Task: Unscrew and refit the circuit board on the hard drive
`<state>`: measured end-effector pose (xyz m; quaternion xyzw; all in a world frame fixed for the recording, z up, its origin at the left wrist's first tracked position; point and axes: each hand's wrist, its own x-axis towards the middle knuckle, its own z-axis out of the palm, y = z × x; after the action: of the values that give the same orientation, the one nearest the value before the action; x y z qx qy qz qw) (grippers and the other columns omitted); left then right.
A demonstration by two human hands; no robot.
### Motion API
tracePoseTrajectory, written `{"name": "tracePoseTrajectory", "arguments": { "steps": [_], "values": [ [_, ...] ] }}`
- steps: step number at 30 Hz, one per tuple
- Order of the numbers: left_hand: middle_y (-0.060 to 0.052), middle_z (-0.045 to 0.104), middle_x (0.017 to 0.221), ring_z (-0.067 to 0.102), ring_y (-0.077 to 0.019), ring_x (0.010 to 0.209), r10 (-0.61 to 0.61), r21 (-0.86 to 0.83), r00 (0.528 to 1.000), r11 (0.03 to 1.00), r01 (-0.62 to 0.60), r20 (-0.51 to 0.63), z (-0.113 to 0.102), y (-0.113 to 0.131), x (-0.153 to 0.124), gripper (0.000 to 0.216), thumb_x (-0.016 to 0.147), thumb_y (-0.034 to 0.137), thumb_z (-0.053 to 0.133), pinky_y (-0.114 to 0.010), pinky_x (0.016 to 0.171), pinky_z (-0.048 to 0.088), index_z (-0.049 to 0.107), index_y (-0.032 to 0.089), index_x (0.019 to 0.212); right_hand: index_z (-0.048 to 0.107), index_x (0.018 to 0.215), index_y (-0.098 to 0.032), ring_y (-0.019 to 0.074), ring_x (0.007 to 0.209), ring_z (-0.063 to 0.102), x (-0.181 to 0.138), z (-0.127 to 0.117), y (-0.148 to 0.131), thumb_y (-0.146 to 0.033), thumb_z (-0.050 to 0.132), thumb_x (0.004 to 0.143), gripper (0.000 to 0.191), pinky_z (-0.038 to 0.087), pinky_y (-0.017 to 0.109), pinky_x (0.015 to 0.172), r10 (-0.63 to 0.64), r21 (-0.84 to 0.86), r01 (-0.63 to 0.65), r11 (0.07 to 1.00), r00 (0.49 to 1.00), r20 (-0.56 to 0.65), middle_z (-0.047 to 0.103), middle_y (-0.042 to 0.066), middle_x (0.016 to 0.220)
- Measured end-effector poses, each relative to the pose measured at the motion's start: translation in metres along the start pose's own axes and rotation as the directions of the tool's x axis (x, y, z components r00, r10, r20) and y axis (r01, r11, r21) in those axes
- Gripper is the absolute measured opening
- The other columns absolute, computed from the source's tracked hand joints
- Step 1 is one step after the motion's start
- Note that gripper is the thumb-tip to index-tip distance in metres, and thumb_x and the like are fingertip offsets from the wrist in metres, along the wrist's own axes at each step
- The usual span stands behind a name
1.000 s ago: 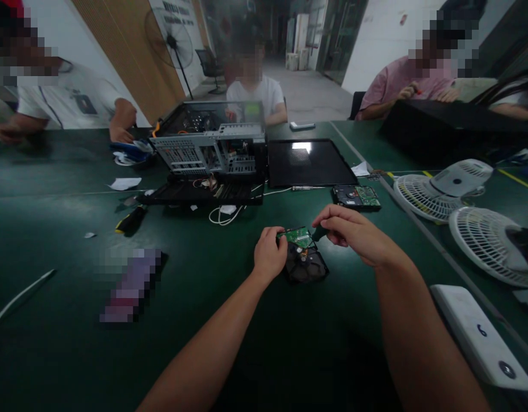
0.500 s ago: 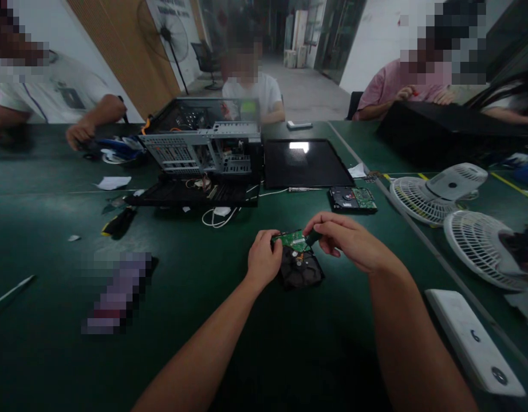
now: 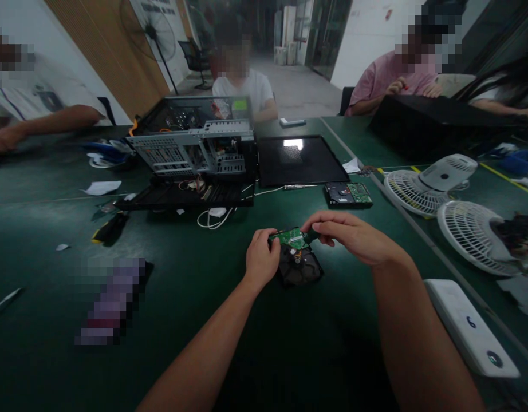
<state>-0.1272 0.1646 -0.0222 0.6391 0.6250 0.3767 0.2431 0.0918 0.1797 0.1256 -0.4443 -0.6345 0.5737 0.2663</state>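
Observation:
A black hard drive (image 3: 299, 265) lies on the green table (image 3: 204, 320) in front of me, its green circuit board (image 3: 288, 236) facing up. My left hand (image 3: 261, 258) is closed round the drive's left edge at the board. My right hand (image 3: 354, 234) is curled over the drive's far right corner, fingers pinched on a small dark tool handle (image 3: 312, 234) whose tip I cannot make out.
A second hard drive (image 3: 348, 194) lies further back, next to a black side panel (image 3: 299, 159) and an open computer case (image 3: 190, 143). Two white desk fans (image 3: 465, 223) lie at the right, a white box (image 3: 470, 326) near my right arm. Other people sit around the table.
My right hand has shifted slightly left over the drive's corner. The view has drifted a little to the right. The drive stays in place.

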Motion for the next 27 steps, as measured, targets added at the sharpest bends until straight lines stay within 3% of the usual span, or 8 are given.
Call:
{"name": "tracePoseTrajectory", "arguments": {
  "steps": [8,12,15,18,21,24,27],
  "values": [
    [-0.008,0.068,0.123,0.069,-0.0232,0.101,0.017,-0.013,1.000,1.000,-0.017,-0.001,0.000,-0.001,0.001,0.025,0.100,0.022,0.058,-0.039,0.096,0.055,0.069,0.020,0.122,0.074,0.104,-0.020,0.0125,0.074,0.060,0.000,0.001,0.004,-0.034,0.071,0.094,0.017,0.049,0.028,0.067,0.037,0.150,-0.050,0.987,0.995,0.090,0.069,0.004,0.101],
    [-0.008,0.069,0.120,0.069,-0.0231,0.100,0.026,-0.008,1.000,1.000,-0.026,-0.008,0.001,-0.003,0.001,0.025,0.099,0.021,0.059,-0.039,0.098,0.055,0.069,0.020,0.121,0.072,0.116,-0.022,0.0132,0.073,0.063,0.001,0.003,0.006,-0.036,0.074,0.093,0.027,0.054,0.028,0.066,0.041,0.255,-0.076,0.964,0.989,0.141,0.067,0.001,0.090],
    [-0.008,0.069,0.121,0.069,-0.0230,0.100,0.029,-0.001,1.000,1.000,-0.029,-0.008,0.001,-0.003,0.001,0.025,0.099,0.021,0.058,-0.039,0.098,0.055,0.069,0.020,0.122,0.072,0.118,-0.021,0.0136,0.072,0.062,-0.001,0.001,0.004,-0.039,0.073,0.095,0.029,0.051,0.027,0.063,0.042,0.219,-0.078,0.973,0.986,0.163,0.066,0.001,0.082],
    [-0.008,0.069,0.122,0.070,-0.0229,0.101,0.029,0.008,1.000,1.000,-0.029,-0.003,0.000,-0.002,0.001,0.026,0.100,0.022,0.058,-0.038,0.098,0.055,0.069,0.021,0.123,0.074,0.113,-0.020,0.0128,0.069,0.058,-0.004,-0.002,0.000,-0.040,0.074,0.094,0.027,0.043,0.026,0.057,0.026,0.112,-0.040,0.993,0.993,0.116,0.066,0.001,0.081],
    [-0.008,0.069,0.123,0.070,-0.0230,0.101,0.025,0.010,1.000,1.000,-0.025,0.002,0.000,-0.002,0.001,0.026,0.100,0.022,0.058,-0.038,0.098,0.055,0.069,0.021,0.123,0.075,0.108,-0.020,0.0137,0.077,0.057,-0.007,-0.007,-0.001,-0.039,0.079,0.091,0.026,0.044,0.028,0.065,0.000,0.041,-0.002,0.999,0.999,0.040,0.070,0.003,0.094],
    [-0.008,0.068,0.124,0.070,-0.0228,0.101,0.020,0.010,1.000,1.000,-0.020,0.004,-0.001,-0.002,0.001,0.025,0.100,0.023,0.058,-0.038,0.097,0.055,0.069,0.021,0.123,0.075,0.103,-0.021,0.0163,0.088,0.060,-0.007,-0.008,0.001,-0.038,0.081,0.087,0.024,0.046,0.032,0.077,-0.024,0.041,0.024,0.999,1.000,0.002,0.072,0.005,0.103],
    [-0.008,0.069,0.123,0.070,-0.0226,0.100,0.016,0.009,1.000,1.000,-0.016,0.004,-0.001,-0.002,0.001,0.025,0.100,0.023,0.057,-0.038,0.097,0.055,0.069,0.022,0.123,0.075,0.107,-0.022,0.0156,0.084,0.057,-0.003,-0.005,0.003,-0.035,0.079,0.088,0.023,0.044,0.032,0.074,-0.048,0.058,0.049,0.997,0.999,-0.022,0.070,0.003,0.102]
  ]
}}
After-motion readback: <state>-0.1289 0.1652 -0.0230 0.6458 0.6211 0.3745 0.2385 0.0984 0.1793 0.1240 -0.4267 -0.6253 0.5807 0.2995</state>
